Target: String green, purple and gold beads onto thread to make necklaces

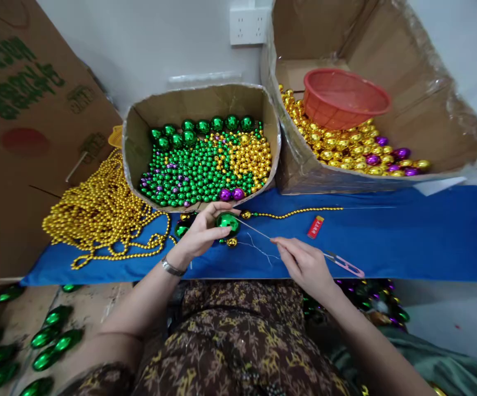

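My left hand is closed round a large shiny green bead just above the blue cloth. My right hand pinches a thin needle or wire that runs up into the green bead. A small gold bead sits under the green one. A string of small gold beads stretches to the right from the bead. Thin white thread lies loose on the cloth between my hands.
A cardboard box of green, gold and purple beads stands behind my hands. At the right, a bigger box holds gold beads and a red basket. Gold bead strands are piled left. A red lighter and pink snips lie near my right hand.
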Demonstrator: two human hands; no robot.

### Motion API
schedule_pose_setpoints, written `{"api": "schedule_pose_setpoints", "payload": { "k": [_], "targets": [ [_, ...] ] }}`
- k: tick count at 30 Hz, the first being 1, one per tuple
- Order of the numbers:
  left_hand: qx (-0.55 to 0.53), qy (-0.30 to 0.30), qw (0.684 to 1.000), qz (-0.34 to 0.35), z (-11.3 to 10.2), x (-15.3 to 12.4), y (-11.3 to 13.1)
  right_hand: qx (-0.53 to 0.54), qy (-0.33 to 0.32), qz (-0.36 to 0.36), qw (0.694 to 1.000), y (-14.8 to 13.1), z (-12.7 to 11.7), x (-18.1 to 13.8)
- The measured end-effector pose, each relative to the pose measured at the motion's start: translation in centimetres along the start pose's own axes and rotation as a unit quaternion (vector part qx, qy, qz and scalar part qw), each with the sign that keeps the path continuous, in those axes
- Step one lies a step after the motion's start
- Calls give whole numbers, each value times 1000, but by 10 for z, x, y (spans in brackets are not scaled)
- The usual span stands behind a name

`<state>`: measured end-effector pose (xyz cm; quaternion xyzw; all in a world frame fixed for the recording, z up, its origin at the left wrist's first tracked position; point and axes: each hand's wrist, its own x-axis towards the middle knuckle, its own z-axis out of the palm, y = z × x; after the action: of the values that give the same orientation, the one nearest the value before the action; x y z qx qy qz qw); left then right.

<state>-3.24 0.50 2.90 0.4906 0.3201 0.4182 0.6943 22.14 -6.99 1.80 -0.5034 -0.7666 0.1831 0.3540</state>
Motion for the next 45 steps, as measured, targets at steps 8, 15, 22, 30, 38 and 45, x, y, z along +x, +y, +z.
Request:
{"api": "schedule_pose_setpoints", "payload": {
  "k": [8, 15, 22, 30, 38, 45],
  "targets": [
    [-43, 27, 999, -16, -4, -13, -6, -80, -8, -34, 996, 4, -3, -8],
    [-43, 26, 999, -7, -9, -15, -9, -127, -23, -56, 990, 10, -4, -10],
    [-69, 15, 997, -7, -9, -15, -4, -184, -19, -93, 978, 12, -9, -9],
    [-10, 14, 1000, 14, -3, -16, -5, -247, 12, -154, 957, 8, -10, -8],
    [33, 16, 999, -20, 19, -18, -18, -191, 8, -137, 972, 2, 17, -8],
    [-38, 77, 996, -6, 29, -16, -30, -86, -4, -74, 994, 0, 26, -10]
  ]
}}
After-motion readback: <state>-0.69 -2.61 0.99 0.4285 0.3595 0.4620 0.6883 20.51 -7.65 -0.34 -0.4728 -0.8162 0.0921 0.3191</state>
